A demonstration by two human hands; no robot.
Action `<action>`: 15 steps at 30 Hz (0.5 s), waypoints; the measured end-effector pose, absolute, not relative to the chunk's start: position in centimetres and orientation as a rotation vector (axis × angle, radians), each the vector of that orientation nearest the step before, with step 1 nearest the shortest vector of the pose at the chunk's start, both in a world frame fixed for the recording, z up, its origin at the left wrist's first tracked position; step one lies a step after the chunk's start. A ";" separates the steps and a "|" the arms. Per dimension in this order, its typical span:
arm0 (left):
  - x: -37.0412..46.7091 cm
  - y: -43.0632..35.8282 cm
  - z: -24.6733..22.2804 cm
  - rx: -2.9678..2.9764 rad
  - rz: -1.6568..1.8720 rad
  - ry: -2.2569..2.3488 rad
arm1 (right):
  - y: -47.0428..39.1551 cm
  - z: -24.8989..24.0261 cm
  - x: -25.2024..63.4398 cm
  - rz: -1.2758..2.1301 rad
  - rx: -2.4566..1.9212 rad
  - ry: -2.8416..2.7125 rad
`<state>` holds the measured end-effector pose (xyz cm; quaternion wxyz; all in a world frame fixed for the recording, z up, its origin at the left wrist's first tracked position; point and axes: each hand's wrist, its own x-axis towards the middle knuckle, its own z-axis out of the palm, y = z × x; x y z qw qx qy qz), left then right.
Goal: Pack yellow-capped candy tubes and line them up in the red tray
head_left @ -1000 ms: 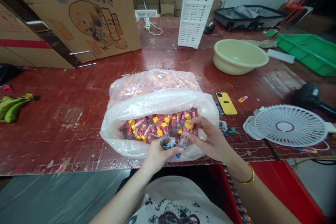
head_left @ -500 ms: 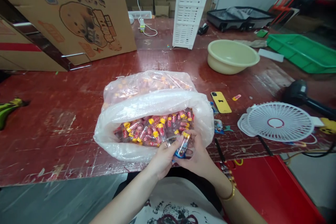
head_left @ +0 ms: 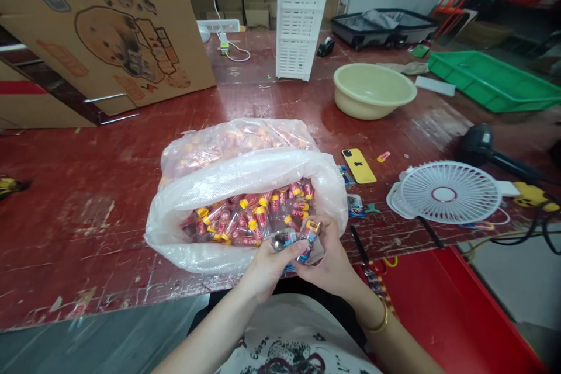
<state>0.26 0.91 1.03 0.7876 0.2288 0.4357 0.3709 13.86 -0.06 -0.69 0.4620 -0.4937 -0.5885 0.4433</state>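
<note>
Both hands meet over the front rim of a white woven plastic bag (head_left: 188, 254). Inside the bag lie many small clear tubes with yellow caps (head_left: 263, 222) and red-and-white labels. My right hand (head_left: 331, 257) is closed around a yellow-capped tube (head_left: 310, 236) that has a blue printed wrapper about its lower part. My left hand (head_left: 267, 272) pinches the wrapper with its thumb against the same tube. A second clear and dark printed piece (head_left: 284, 238) shows at the left fingers; its kind is hard to make out.
A yellow phone (head_left: 359, 166), small blue packets (head_left: 356, 205) and a white fan (head_left: 445, 194) lie to the right. Farther back stand a pale yellow basin (head_left: 374, 93), a green tray (head_left: 491, 85) and a white slotted rack (head_left: 300, 20). A large carton (head_left: 131, 35) stands at left.
The view has turned slightly right, so the table things sit farther left. The wrapper reaches higher up the tube, and the dark printed piece shows more at my left fingers.
</note>
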 end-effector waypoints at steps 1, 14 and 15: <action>0.3 0.9 1.1 0.496 0.796 0.947 | -0.1 -0.8 13.9 1.087 -1.220 -1.443; 0.7 0.4 0.8 0.560 0.774 0.999 | 0.3 -0.6 15.6 1.342 -1.092 -0.998; 0.8 0.2 0.8 0.572 0.742 0.995 | 0.1 -0.8 16.4 1.315 -1.096 -0.935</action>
